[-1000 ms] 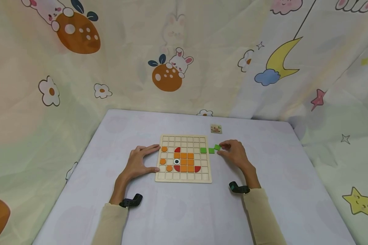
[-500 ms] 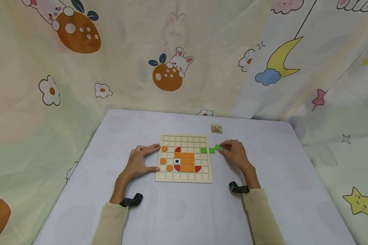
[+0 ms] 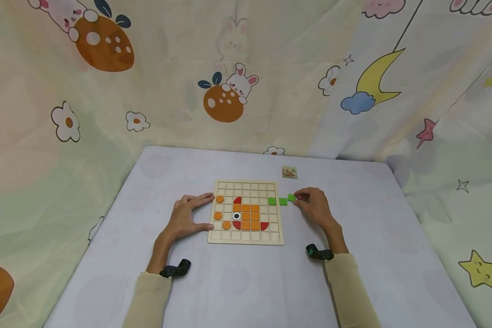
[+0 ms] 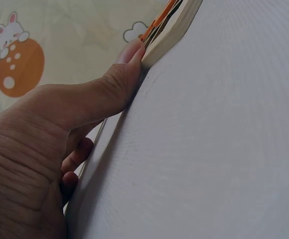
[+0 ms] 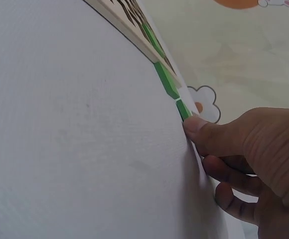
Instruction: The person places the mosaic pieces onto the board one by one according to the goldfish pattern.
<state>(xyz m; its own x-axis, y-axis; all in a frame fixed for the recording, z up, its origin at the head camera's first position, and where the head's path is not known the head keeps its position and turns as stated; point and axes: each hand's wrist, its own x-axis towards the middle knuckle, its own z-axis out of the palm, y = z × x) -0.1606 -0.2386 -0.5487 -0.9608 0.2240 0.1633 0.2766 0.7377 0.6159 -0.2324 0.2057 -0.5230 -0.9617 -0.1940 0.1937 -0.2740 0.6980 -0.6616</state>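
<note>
A wooden grid board [image 3: 246, 237] lies on the table, with orange squares [image 3: 250, 217], red quarter-round pieces [image 3: 264, 226], orange discs [image 3: 219, 199] and an eye disc [image 3: 236, 216] in its cells. My left hand [image 3: 184, 217] touches the board's left edge with spread, fairly straight thumb and fingers. One green square tile [image 3: 272, 201] sits on the board near its right edge, and a second green tile [image 3: 283, 202] is just off that edge. To the right, thumb and finger of my right hand [image 3: 313, 207] pinch the corner of a third green tile [image 3: 291, 197].
A small patterned card [image 3: 289, 172] lies beyond the board's far right corner. The white-covered table [image 3: 246, 291] ends at a cartoon-printed cloth [image 3: 168, 82] behind it. Each wrist carries a black camera band [image 3: 175, 269].
The right hand's thumb shifts slightly to the right on the pinched green tile. The left hand, board and pieces look the same.
</note>
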